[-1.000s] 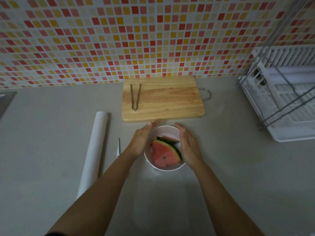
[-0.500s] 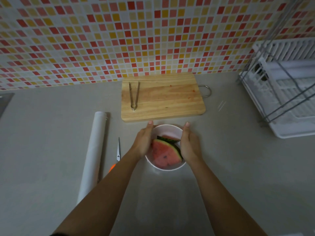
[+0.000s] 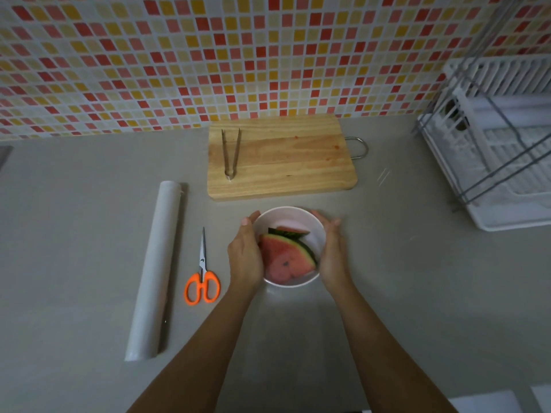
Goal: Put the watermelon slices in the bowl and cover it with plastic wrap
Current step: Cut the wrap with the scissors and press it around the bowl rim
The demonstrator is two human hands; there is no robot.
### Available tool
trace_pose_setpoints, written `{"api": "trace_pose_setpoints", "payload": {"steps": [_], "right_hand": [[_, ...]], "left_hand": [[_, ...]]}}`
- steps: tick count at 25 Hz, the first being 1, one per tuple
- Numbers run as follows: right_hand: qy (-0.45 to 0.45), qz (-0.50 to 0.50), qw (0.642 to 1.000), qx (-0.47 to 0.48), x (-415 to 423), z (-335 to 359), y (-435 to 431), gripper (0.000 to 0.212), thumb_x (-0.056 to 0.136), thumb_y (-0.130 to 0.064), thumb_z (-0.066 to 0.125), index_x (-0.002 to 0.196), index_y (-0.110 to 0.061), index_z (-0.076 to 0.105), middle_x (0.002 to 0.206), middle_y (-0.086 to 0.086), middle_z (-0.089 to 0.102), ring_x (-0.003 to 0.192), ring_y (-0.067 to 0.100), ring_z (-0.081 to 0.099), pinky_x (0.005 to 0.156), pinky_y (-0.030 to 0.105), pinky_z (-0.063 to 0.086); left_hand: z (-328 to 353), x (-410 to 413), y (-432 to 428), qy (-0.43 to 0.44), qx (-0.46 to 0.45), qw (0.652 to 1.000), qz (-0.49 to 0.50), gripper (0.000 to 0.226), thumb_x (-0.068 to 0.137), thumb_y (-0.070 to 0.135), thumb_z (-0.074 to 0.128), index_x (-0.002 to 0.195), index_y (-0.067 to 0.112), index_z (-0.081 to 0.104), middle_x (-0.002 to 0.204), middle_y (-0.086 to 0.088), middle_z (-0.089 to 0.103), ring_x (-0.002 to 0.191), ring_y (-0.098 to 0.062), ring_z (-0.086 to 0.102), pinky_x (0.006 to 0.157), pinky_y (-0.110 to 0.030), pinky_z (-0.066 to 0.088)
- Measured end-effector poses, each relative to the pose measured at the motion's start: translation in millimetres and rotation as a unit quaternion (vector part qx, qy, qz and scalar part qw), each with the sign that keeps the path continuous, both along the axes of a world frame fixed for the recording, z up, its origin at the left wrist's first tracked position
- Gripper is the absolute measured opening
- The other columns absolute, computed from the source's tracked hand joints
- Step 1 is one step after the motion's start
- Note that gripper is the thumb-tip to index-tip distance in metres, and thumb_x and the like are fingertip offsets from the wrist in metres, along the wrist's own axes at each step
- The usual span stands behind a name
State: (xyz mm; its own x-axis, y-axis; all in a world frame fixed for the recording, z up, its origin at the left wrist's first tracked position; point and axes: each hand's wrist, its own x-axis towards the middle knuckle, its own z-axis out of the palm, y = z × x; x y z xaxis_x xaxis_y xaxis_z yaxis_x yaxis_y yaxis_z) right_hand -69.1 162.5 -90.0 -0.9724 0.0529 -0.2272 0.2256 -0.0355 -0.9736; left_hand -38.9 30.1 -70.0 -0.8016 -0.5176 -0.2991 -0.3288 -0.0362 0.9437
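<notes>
White bowl [image 3: 316, 237] sits on the grey worktop [image 3: 89, 234], low and centre in the head view. Two watermelon slices [image 3: 284, 257] are inside it: a big wedge at the near side, flesh up with the dark rind on its far-right edge, and a smaller one behind it, partly hidden. Both are fully inside the rim.

Left grip [image 3: 246, 257] cups the bowl's left wall, fingers curved round toward the far rim, grasping the bowl. Right grip [image 3: 335, 257] does the same on the bowl's right wall, fingertips near the far-right rim. The bowl is between the two palms, and both forearms run back from the bowl to the bottom edge.

Cannot tell whether any film lies over the bowl (the fruit looks a bit hazy, nothing more).

Orange-handled scissors [image 3: 202, 281] lie flat just left of the bowl, blades closed and pointing away from the person. The plastic wrap roll [image 3: 155, 269] lies further left of the bowl, beyond the scissors and roughly parallel to them, apart from both.

The wooden cutting board [image 3: 283, 162] lies just beyond the bowl, near but not touching. It has red juice specks and a metal loop handle on its right end. Metal tongs [image 3: 230, 153] lie on the board's left part, beyond-left of the bowl. A white dish rack [image 3: 504, 138] stands well right of the bowl and beyond it. The tiled wall [image 3: 208, 55] rises behind the board.
</notes>
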Motion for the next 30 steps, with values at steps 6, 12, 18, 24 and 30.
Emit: {"api": "trace_pose_setpoints", "payload": {"steps": [6,12,18,24,30], "right_hand": [[-0.165,-0.118,0.979,-0.003,-1.0,7.1,-13.5,0.088,0.065,-0.087,0.018,0.111,-0.025,0.060,0.113,0.004,0.063,0.097,0.016,0.060,0.095,0.032,0.044],[-0.171,-0.097,0.973,0.123,-6.2,19.3,-17.2,0.072,0.077,-0.079,0.010,0.072,-0.027,0.060,0.076,-0.003,0.062,0.080,0.023,0.060,0.082,0.036,0.047],[-0.177,-0.095,0.972,0.122,-13.9,21.2,-17.1,0.065,0.085,-0.073,0.018,0.059,-0.025,0.055,0.062,-0.011,0.055,0.062,0.011,0.051,0.077,0.034,0.041],[-0.222,-0.077,0.967,0.100,-23.3,29.1,-18.3,0.060,0.082,-0.076,0.022,0.075,-0.024,0.052,0.079,-0.001,0.052,0.082,0.020,0.049,0.081,0.033,0.037],[-0.225,-0.099,0.959,0.141,-18.5,27.0,-20.6,0.065,0.090,-0.066,0.022,0.054,-0.020,0.049,0.058,-0.004,0.049,0.065,0.021,0.047,0.077,0.032,0.037]], "left_hand": [[5.1,1.0,9.2,-0.099,-0.073,0.990,0.071,0.067,0.101,0.050,0.019,0.125,0.005,0.061,0.127,-0.026,0.058,0.122,-0.037,0.051,0.104,-0.041,0.035],[4.2,-4.0,8.2,-0.112,-0.109,0.985,0.070,0.070,0.100,0.051,0.021,0.108,0.000,0.068,0.112,-0.026,0.066,0.109,-0.039,0.058,0.095,-0.041,0.041],[9.7,-9.1,5.0,-0.150,-0.100,0.982,0.055,0.075,0.099,0.053,0.020,0.112,-0.004,0.066,0.115,-0.028,0.064,0.111,-0.040,0.057,0.098,-0.042,0.040],[14.7,-14.2,3.3,-0.176,-0.100,0.979,0.042,0.075,0.101,0.051,0.019,0.113,-0.007,0.065,0.117,-0.031,0.063,0.113,-0.041,0.056,0.099,-0.042,0.040],[13.8,-15.2,1.5,-0.180,-0.115,0.976,0.050,0.074,0.101,0.050,0.020,0.105,-0.006,0.068,0.113,-0.030,0.064,0.109,-0.041,0.057,0.096,-0.042,0.041]]}}
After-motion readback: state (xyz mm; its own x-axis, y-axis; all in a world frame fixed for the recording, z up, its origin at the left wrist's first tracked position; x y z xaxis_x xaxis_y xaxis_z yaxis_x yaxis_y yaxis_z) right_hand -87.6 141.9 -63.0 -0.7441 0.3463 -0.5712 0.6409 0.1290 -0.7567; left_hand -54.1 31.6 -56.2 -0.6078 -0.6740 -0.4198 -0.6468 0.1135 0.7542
